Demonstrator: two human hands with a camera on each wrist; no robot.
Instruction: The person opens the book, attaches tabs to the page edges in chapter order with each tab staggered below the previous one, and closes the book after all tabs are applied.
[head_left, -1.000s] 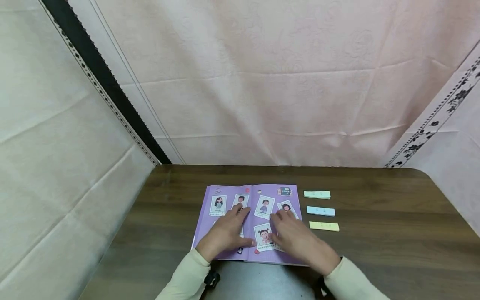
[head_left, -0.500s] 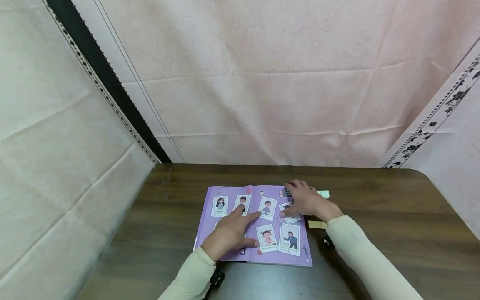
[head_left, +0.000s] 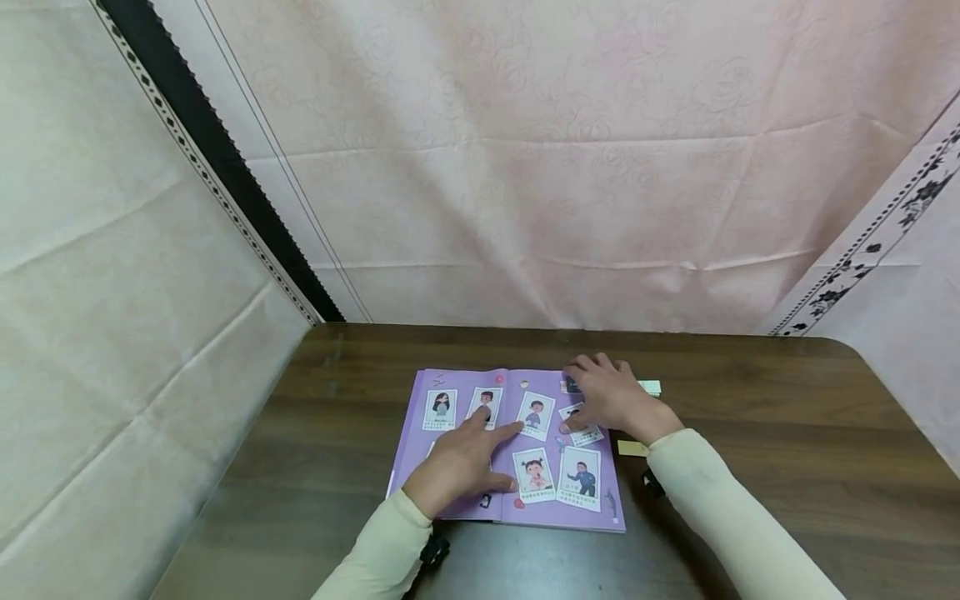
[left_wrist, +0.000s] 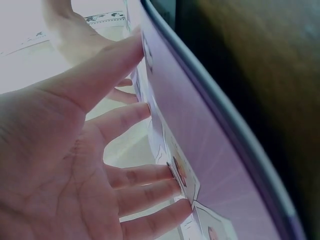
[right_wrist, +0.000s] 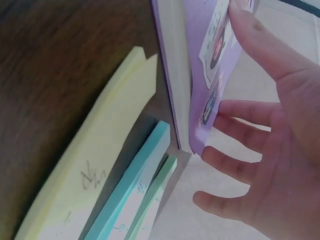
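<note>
Book: open purple paper picture book (head_left: 507, 407), under both hands, wider left to right, crease running near-far
Left hand (head_left: 459, 468): spread out flat-ish, thumb crossing the crease
Right hand (head_left: 613, 402): nearest the far right corner, fingers stretched, gripping nothing
Paper pads: yellow (right_wrist: 95, 145), blue (right_wrist: 131, 187), green (right_wrist: 156, 197), just right of the book

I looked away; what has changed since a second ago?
The bare right grip moved forward and right to the far right corner of the open purple paper book, uncovering a printed figure in blue. The bare left grip stayed over the left page.
</note>
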